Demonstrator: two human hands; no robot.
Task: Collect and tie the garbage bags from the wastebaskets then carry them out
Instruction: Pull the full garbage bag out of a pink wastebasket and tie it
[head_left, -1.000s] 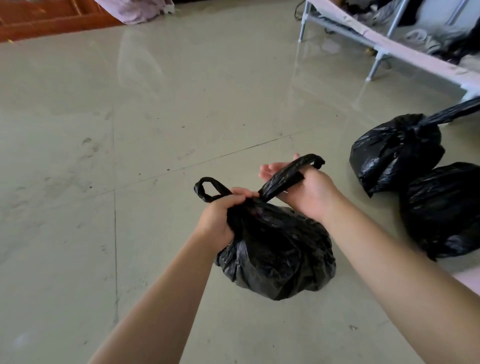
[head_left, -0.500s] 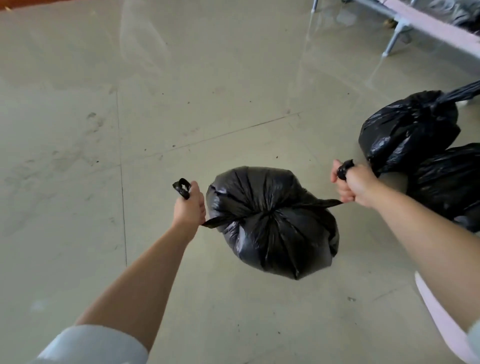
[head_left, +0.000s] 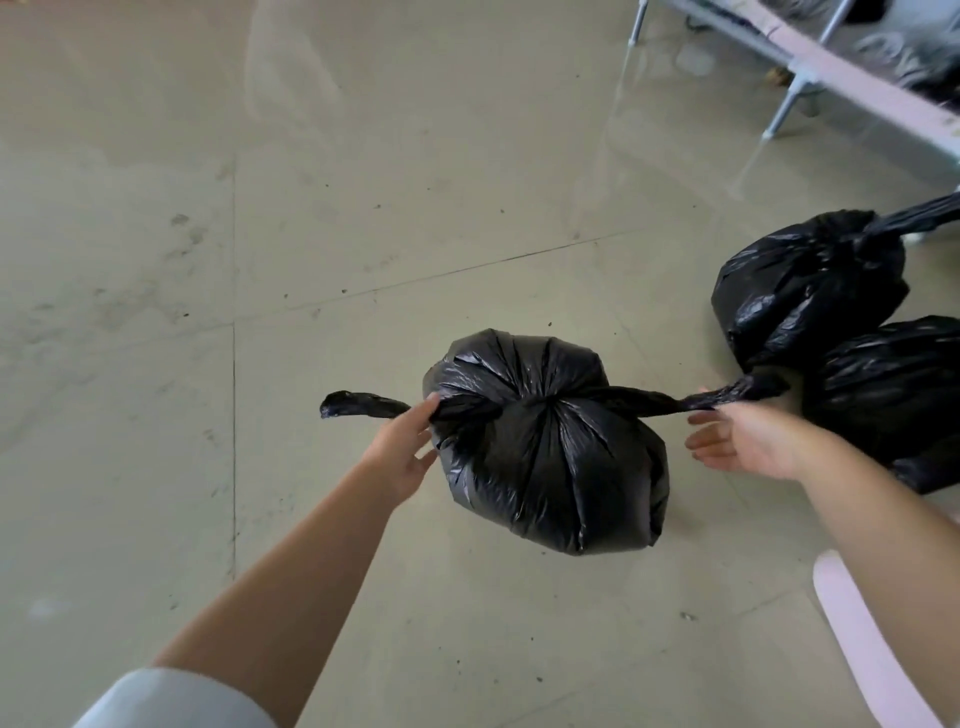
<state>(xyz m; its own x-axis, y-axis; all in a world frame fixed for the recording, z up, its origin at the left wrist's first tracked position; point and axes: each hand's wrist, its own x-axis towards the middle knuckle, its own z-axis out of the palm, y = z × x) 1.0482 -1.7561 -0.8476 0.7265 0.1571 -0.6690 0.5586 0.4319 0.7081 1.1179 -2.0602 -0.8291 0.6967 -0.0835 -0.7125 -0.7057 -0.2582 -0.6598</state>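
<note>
1. Where the floor (head_left: 363, 156) shows two tile seams crossing, a black bag (head_left: 550, 457) sits in mid-frame, its top gathered into a knot with pleats fanning out from it.
2. Left hand (head_left: 402, 457) — fingers loosely curled, thumb and fingertips on the left tail (head_left: 358, 404) where it meets the bag; the tail's free end sticks out past the hand; whether this is a firm pinch I cannot tell.
3. Right hand (head_left: 748, 439) — fingers spread and slack beneath the right tail (head_left: 696, 401), which runs taut-looking from the knot across the fingers; the grip looks loose, not clenched.
4. Hands are well apart, one on each side of the bag.
5. Two more bags (head_left: 810, 280) lie touching each other at the right edge; a metal frame (head_left: 789, 93) stands at upper right.
</note>
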